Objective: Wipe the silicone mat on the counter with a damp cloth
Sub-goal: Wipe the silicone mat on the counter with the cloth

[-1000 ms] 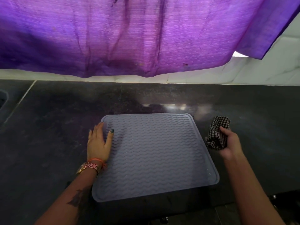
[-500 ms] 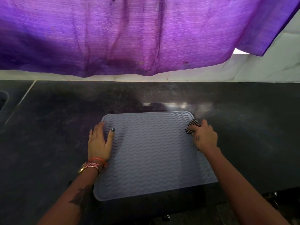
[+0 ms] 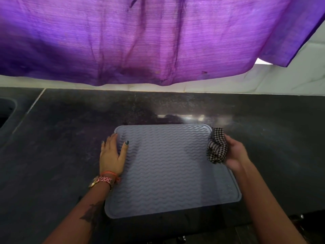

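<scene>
The left hand (image 3: 112,154) lies flat, fingers straight, pressing the left edge of the silicone mat (image 3: 168,169). The right hand (image 3: 234,154) grips a bunched checked cloth (image 3: 217,147) at the mat's right edge. Judged progress: wiping barely begun; most of the surface remains. The grey, wave-ribbed mat lies flat on the dark counter (image 3: 52,155).

Left hand (image 3: 112,155) lies flat, palm down, fingers straight; right hand (image 3: 234,154) is curled in a grip.
</scene>
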Motion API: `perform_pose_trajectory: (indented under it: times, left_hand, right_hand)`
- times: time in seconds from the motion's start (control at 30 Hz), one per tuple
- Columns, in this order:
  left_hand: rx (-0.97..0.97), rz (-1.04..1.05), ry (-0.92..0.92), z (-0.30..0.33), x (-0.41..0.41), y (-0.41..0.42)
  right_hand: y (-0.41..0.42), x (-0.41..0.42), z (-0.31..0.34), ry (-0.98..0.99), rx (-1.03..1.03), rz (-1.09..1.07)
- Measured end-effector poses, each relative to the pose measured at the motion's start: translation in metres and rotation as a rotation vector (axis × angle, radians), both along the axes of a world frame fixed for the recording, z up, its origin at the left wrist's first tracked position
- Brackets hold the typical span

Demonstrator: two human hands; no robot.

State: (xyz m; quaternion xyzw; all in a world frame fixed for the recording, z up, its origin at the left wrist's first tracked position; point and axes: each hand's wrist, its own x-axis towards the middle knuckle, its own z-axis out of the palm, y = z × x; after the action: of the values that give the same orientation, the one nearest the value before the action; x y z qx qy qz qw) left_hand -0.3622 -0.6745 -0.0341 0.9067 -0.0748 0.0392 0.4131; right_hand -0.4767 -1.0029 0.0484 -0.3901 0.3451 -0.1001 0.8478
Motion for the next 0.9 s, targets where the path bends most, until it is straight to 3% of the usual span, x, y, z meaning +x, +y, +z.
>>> perform_pose_trajectory:
  times: [0.13,0.4,0.6,0.77,0.9]
  left_hand:
    - [0.011,-0.007,-0.009,-0.002,0.002,0.001]
    - [-0.043,0.006,0.026,-0.006,0.003,0.004]
    - [-0.149,0.018,-0.011,-0.007,0.006,0.006]
    - [-0.17,0.014,-0.03,-0.007,0.006,0.005]
    - [-0.193,0.017,-0.017,-0.009,0.006,0.005]
  right_hand:
    - [0.05,0.008,-0.01,0.044,0.074,0.233]
    - [0.151,0.037,-0.029,0.081,0.208,0.43]
    - [0.205,0.063,-0.036,0.159,0.058,0.347]
    - [0.197,0.066,-0.033,0.161,0.328,0.338]
    - [0.18,0.063,-0.034,0.049,0.338,0.347]
